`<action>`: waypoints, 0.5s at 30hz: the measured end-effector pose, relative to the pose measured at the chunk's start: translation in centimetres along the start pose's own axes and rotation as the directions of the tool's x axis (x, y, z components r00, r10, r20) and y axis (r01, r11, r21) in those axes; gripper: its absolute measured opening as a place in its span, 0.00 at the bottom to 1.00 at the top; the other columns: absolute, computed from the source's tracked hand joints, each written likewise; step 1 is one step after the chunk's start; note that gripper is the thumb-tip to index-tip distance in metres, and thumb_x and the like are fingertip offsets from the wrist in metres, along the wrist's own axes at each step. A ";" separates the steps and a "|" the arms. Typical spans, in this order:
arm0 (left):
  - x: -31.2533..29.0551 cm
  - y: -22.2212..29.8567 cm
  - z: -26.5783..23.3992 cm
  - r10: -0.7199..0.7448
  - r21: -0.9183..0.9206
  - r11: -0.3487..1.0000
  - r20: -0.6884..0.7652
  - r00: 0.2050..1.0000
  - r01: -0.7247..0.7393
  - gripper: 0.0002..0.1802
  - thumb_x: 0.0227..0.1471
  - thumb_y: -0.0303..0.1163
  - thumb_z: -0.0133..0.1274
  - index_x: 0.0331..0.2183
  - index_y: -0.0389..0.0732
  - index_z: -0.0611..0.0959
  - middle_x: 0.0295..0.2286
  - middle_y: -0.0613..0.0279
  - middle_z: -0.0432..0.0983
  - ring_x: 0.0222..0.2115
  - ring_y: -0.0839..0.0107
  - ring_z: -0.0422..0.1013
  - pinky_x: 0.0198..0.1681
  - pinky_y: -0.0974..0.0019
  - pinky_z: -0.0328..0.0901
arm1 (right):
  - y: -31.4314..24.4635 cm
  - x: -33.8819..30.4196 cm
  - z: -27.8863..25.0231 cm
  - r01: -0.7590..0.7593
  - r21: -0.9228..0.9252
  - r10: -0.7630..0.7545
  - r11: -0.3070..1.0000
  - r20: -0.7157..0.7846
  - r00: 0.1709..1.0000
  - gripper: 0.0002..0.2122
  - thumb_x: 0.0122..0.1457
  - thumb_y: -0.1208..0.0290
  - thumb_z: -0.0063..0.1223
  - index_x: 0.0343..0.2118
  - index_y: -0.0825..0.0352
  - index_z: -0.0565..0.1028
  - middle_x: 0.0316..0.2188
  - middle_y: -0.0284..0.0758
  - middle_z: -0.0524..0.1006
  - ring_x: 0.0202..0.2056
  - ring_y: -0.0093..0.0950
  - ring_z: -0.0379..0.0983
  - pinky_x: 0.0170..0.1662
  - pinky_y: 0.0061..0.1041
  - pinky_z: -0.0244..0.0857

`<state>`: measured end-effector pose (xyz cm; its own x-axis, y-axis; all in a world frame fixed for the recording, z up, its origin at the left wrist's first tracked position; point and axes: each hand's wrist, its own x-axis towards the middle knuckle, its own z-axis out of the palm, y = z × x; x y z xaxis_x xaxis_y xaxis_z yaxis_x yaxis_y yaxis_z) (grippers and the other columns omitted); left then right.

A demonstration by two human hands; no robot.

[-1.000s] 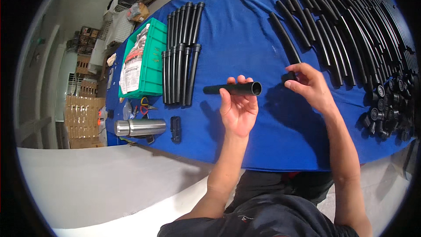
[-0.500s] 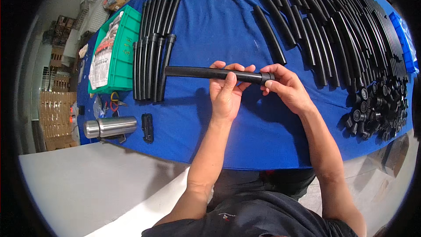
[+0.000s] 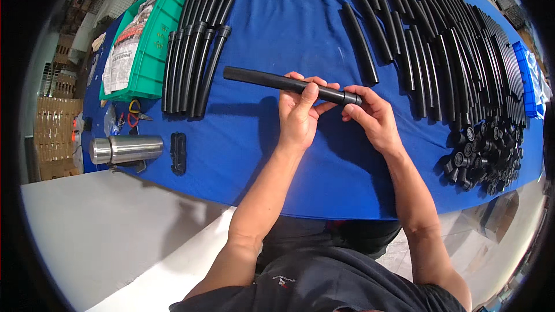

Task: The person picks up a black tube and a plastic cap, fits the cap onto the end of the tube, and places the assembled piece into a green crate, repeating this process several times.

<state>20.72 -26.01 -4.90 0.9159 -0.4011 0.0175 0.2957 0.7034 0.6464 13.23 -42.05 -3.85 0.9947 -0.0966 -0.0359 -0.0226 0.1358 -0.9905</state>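
Note:
A black tube [image 3: 263, 78] lies crosswise in front of me, held above the cloth with its right end a little lower. My left hand [image 3: 299, 110] wraps it right of its middle, thumb on the near side and fingertips showing over the far side. At the right end sits a black end cap [image 3: 351, 99]. The thumb and fingers of my right hand [image 3: 373, 117] close around this cap; part of it is hidden by them. A shadow of the tube and hands falls on the blue cloth [image 3: 277, 29] below.
Capped tubes [image 3: 193, 72] stand in two rows at left, beside a green crate [image 3: 153, 60]. Nearer are a steel bottle [image 3: 128, 149], red-handled pliers [image 3: 136, 114] and a black case [image 3: 178, 153]. Many tubes [image 3: 425, 69], loose caps [image 3: 483, 159] and a blue bin [image 3: 529, 81] lie at right.
The whole view has turned slightly, so the things at left now appear higher and further left. The tube's left end appears higher too. Both hands keep their hold on the tube and cap.

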 end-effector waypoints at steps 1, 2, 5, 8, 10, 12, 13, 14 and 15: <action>-0.1 -0.1 0.1 0.003 -0.001 1.000 -0.003 1.000 -0.003 0.14 0.58 0.30 0.54 0.43 0.50 0.68 0.37 0.57 0.75 0.43 0.54 0.75 0.42 0.48 0.76 | 0.2 0.0 0.3 0.010 0.030 -0.009 1.000 -0.029 1.000 0.16 0.61 0.74 0.55 0.50 0.74 0.70 0.34 0.31 0.76 0.34 0.18 0.73 0.40 0.20 0.69; -0.2 -0.3 0.3 0.010 0.001 1.000 -0.033 0.999 -0.010 0.14 0.58 0.30 0.54 0.43 0.50 0.68 0.37 0.57 0.75 0.43 0.54 0.75 0.42 0.48 0.76 | 0.3 0.0 0.5 0.009 0.028 -0.009 1.000 -0.026 1.000 0.16 0.61 0.74 0.55 0.50 0.74 0.70 0.34 0.31 0.76 0.34 0.18 0.73 0.40 0.20 0.69; -0.3 -0.1 0.6 0.028 0.018 0.999 -0.067 0.997 -0.027 0.14 0.58 0.30 0.54 0.43 0.50 0.67 0.37 0.57 0.75 0.42 0.54 0.75 0.42 0.48 0.76 | 0.5 0.1 0.8 0.040 0.037 -0.037 0.999 -0.074 0.997 0.15 0.61 0.74 0.54 0.49 0.74 0.70 0.33 0.32 0.76 0.34 0.18 0.73 0.40 0.20 0.70; -0.2 0.1 0.5 0.031 0.035 0.999 -0.062 0.998 -0.028 0.15 0.58 0.30 0.54 0.43 0.49 0.67 0.37 0.58 0.75 0.42 0.54 0.76 0.42 0.49 0.76 | 0.6 0.2 0.9 0.076 -0.026 -0.077 0.997 -0.061 0.995 0.14 0.62 0.75 0.53 0.48 0.74 0.70 0.33 0.32 0.76 0.33 0.18 0.73 0.39 0.20 0.70; 0.0 0.2 0.5 0.028 0.039 0.999 -0.055 0.998 -0.025 0.14 0.58 0.30 0.54 0.43 0.49 0.67 0.37 0.58 0.75 0.42 0.54 0.76 0.42 0.49 0.76 | 0.8 0.2 0.9 0.085 -0.086 -0.091 0.993 -0.075 0.993 0.14 0.61 0.74 0.54 0.48 0.74 0.70 0.33 0.31 0.76 0.33 0.18 0.73 0.37 0.19 0.70; 0.2 0.3 0.5 -0.001 0.023 1.000 -0.036 0.999 0.002 0.14 0.58 0.30 0.54 0.43 0.48 0.67 0.36 0.57 0.76 0.41 0.55 0.76 0.42 0.49 0.76 | 0.8 0.2 0.8 0.092 -0.141 -0.104 0.986 -0.086 0.991 0.15 0.60 0.73 0.56 0.47 0.73 0.70 0.32 0.32 0.76 0.32 0.18 0.74 0.37 0.19 0.69; 0.3 0.6 0.3 0.002 0.026 1.000 -0.033 0.999 -0.001 0.14 0.58 0.30 0.54 0.43 0.48 0.67 0.36 0.57 0.76 0.41 0.55 0.76 0.42 0.49 0.76 | 0.8 0.1 0.9 0.094 -0.191 -0.114 0.977 -0.097 0.989 0.15 0.59 0.73 0.58 0.47 0.73 0.71 0.32 0.33 0.76 0.32 0.18 0.74 0.36 0.19 0.69; 0.4 0.9 0.1 -0.041 0.040 0.998 -0.039 0.998 0.043 0.14 0.57 0.29 0.54 0.42 0.48 0.68 0.36 0.56 0.76 0.42 0.54 0.76 0.42 0.49 0.76 | 0.5 0.0 0.7 0.098 -0.190 -0.118 0.977 -0.096 0.988 0.15 0.59 0.73 0.58 0.47 0.73 0.71 0.32 0.33 0.76 0.32 0.18 0.74 0.36 0.19 0.69; 0.6 1.1 -0.1 -0.085 0.054 0.995 -0.044 0.995 0.087 0.14 0.57 0.28 0.54 0.42 0.47 0.68 0.35 0.56 0.76 0.42 0.54 0.76 0.42 0.49 0.76 | -0.1 -0.1 0.5 0.073 -0.321 -0.092 0.944 -0.043 0.995 0.16 0.57 0.72 0.59 0.46 0.73 0.71 0.31 0.35 0.76 0.32 0.20 0.75 0.36 0.21 0.69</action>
<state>21.61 -25.35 -4.28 0.8986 -0.4329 -0.0707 0.3589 0.6328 0.6861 13.18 -41.57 -3.64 0.9873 -0.1510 0.0492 0.0190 -0.1954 -0.9805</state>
